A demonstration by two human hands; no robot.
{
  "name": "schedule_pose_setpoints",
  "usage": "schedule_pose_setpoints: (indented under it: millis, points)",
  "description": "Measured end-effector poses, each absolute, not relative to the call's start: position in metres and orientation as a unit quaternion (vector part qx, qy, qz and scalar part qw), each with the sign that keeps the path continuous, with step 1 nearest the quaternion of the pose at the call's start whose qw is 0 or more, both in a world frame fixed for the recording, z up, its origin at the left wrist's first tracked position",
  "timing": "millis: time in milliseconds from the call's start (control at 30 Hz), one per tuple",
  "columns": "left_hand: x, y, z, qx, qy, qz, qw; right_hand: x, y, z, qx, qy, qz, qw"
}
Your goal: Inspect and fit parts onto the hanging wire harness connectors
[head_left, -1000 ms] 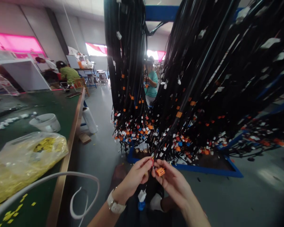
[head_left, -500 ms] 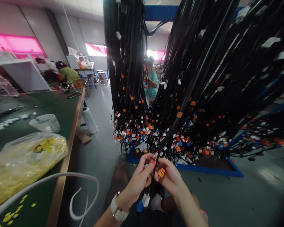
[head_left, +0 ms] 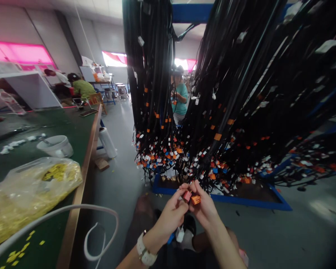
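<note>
My left hand (head_left: 172,215), with a white watch at its wrist, is closed with its fingertips on a red connector (head_left: 187,195). Right beside it my right hand (head_left: 205,209) has its fingers curled round an orange connector (head_left: 196,200). Both connectors sit on ends of a black wire harness, and the fingers hide where the wires enter. Below my hands dangle a white connector (head_left: 180,234) and a blue connector (head_left: 170,238). In front hang thick bundles of black wire harnesses (head_left: 154,74), their lower ends crowded with red, white, blue and orange connectors.
A blue rack frame (head_left: 249,203) stands on the floor beneath the bundles. To the left, a green table (head_left: 72,130) bears a bag of yellow pieces (head_left: 36,186), a white tub (head_left: 56,146) and scattered white parts. A pale hose (head_left: 72,206) curves past its edge. Several people sit farther back.
Both hands have shifted slightly right, and the fingertips of my right hand have risen. The red connector now shows more fully, close beside the orange one. The dangling white connector has swung right.
</note>
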State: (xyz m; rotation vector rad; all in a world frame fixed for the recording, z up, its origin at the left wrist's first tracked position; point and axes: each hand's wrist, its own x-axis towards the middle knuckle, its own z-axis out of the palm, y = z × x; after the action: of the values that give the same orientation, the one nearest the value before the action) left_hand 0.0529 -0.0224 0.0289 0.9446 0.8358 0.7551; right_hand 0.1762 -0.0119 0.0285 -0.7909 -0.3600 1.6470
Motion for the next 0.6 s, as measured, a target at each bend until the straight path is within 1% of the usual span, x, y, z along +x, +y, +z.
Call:
schedule_pose_setpoints:
  millis: [133, 267, 400, 500, 600]
  points:
    - [0.055, -0.023, 0.025, 0.428, 0.427, 0.370, 0.705, 0.197, -0.008, 0.017, -0.354, -0.129, 0.678, 0.631]
    - [0.050, -0.022, 0.036, 0.456, 0.437, 0.364, 0.684, 0.219, -0.011, 0.009, -0.309, -0.129, 0.666, 0.666]
    - [0.047, -0.030, 0.053, 0.531, 0.400, 0.309, 0.680, 0.232, -0.016, 0.002, -0.264, -0.117, 0.673, 0.681]
    - [0.040, -0.044, 0.068, 0.642, 0.366, 0.247, 0.627, 0.236, -0.019, -0.003, -0.255, -0.115, 0.677, 0.681]
    - [0.028, -0.062, 0.086, 0.747, 0.274, 0.194, 0.574, 0.240, -0.021, -0.007, -0.266, -0.125, 0.675, 0.677]
